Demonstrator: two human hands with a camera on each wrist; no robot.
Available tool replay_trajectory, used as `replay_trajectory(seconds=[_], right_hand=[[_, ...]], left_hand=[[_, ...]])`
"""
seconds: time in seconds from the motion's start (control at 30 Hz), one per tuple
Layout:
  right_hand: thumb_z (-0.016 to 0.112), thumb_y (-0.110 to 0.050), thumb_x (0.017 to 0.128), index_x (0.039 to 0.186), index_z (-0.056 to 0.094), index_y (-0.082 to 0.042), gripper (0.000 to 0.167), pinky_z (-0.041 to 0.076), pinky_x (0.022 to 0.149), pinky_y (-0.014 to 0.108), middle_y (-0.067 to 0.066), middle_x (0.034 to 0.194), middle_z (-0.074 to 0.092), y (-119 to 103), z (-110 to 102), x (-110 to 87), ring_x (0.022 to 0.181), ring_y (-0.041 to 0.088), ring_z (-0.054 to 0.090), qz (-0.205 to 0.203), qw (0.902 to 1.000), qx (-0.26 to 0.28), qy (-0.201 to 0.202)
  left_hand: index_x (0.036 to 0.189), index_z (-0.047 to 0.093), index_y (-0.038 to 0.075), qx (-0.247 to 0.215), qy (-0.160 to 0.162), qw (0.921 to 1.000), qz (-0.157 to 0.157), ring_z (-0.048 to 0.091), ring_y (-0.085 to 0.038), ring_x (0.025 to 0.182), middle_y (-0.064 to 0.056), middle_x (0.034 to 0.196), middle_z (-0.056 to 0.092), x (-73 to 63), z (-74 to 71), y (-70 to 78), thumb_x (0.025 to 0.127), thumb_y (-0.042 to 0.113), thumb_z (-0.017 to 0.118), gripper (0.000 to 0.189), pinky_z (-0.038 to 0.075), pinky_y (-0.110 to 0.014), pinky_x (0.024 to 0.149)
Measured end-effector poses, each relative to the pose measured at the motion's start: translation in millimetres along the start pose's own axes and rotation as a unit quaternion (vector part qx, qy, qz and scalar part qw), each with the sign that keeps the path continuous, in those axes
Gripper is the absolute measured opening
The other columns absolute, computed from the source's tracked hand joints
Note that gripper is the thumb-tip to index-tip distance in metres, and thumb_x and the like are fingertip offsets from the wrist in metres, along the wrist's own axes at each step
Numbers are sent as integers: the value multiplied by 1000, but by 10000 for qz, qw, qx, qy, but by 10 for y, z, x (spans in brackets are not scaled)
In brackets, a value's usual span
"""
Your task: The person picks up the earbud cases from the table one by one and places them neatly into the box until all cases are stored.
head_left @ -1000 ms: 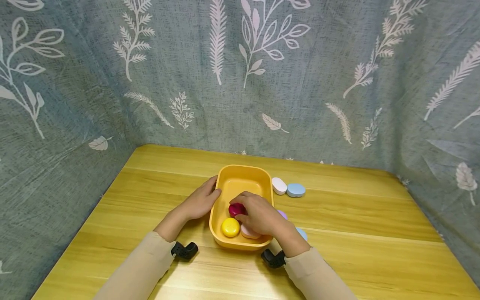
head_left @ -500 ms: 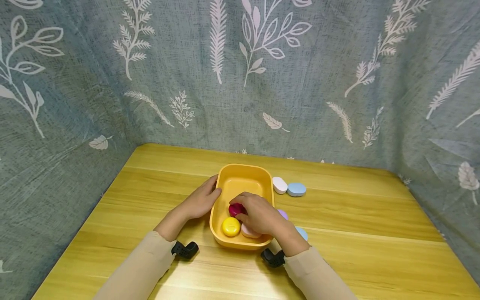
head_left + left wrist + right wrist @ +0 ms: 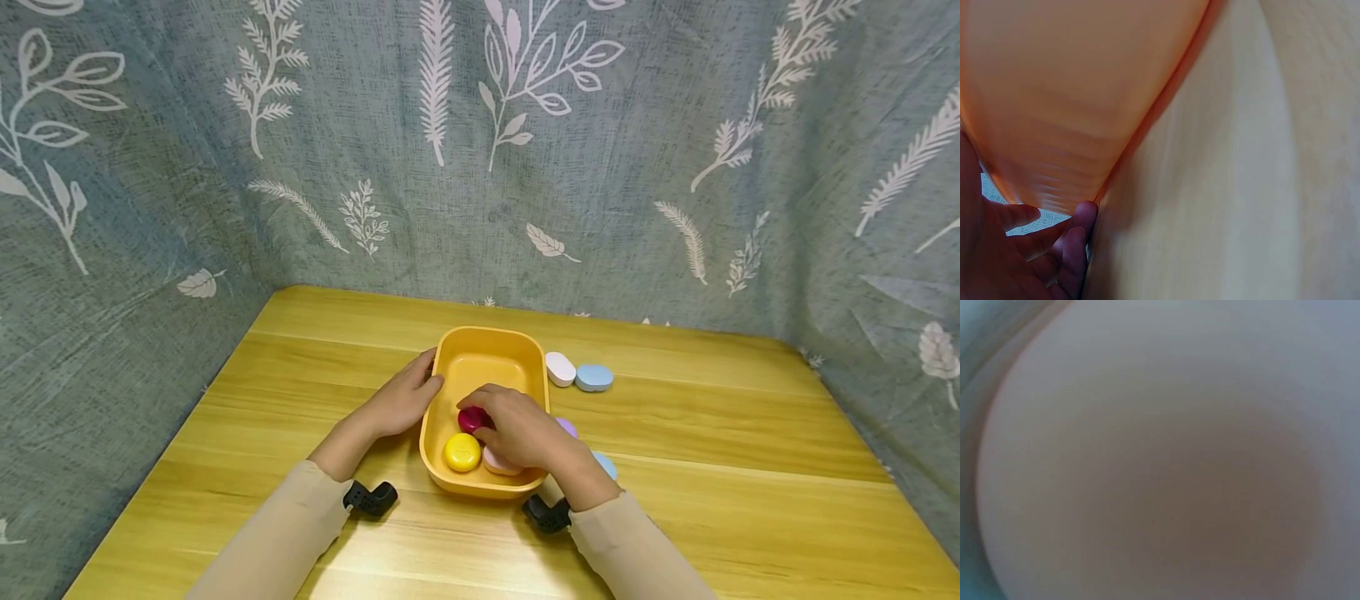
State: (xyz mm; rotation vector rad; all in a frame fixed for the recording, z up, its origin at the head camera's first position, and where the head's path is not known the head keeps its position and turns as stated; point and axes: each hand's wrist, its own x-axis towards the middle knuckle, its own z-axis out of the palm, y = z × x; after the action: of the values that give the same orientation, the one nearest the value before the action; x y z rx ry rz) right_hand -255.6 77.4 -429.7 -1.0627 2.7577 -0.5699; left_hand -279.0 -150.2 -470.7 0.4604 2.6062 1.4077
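Observation:
A yellow-orange plastic bin (image 3: 491, 340) stands on the table. My left hand (image 3: 401, 400) holds its left side, thumb at the rim and fingers along the outer wall; in the left wrist view those fingers (image 3: 1074, 253) touch the wall. Inside the bin, my right hand (image 3: 521, 425) grips a glossy dark red rounded piece (image 3: 470, 419) between thumb and fingers. A glossy yellow round piece (image 3: 462, 452) lies nearer the front, and a pale pink one (image 3: 498, 462) sits partly under the right hand. Only a blurred pale surface (image 3: 1166, 456) fills the right wrist view.
Right of the bin, a white oval piece (image 3: 560, 369) and a light blue one (image 3: 595, 378) lie on the wooden table (image 3: 712, 450). A purple piece (image 3: 567, 427) and another blue one (image 3: 605, 465) show partly behind the right arm. A patterned grey-blue curtain (image 3: 480, 208) surrounds the table.

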Motion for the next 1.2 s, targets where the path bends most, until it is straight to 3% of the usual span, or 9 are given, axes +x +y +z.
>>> replay_trajectory(seconds=[0.6,0.9,1.2], right_hand=[[74,-11,95,129,71,-8,35,51,108,43,7,128,69,8,-22,7,120,25,65,-121,9996,-75,224],[70,-10,98,128,71,-8,30,52,106,46,8,129,68,37,-125,-52,119,27,64,-55,9991,-27,420],[68,-11,98,130,70,-9,32,54,102,44,7,132,65,59,-215,-128,118,26,64,7,9987,-33,512]], left_hand=[[166,22,14,-7,2,10000,43,39,-30,151,-12,164,38,-12,-6,-2,112,32,36,59,33,-52,124],[166,23,12,13,26,10000,24,46,-30,146,-13,159,44,-9,4,9,112,32,37,59,37,-52,122],[166,23,13,4,35,10000,-9,41,-30,150,-13,161,41,-13,6,16,112,32,37,59,34,-52,123]])
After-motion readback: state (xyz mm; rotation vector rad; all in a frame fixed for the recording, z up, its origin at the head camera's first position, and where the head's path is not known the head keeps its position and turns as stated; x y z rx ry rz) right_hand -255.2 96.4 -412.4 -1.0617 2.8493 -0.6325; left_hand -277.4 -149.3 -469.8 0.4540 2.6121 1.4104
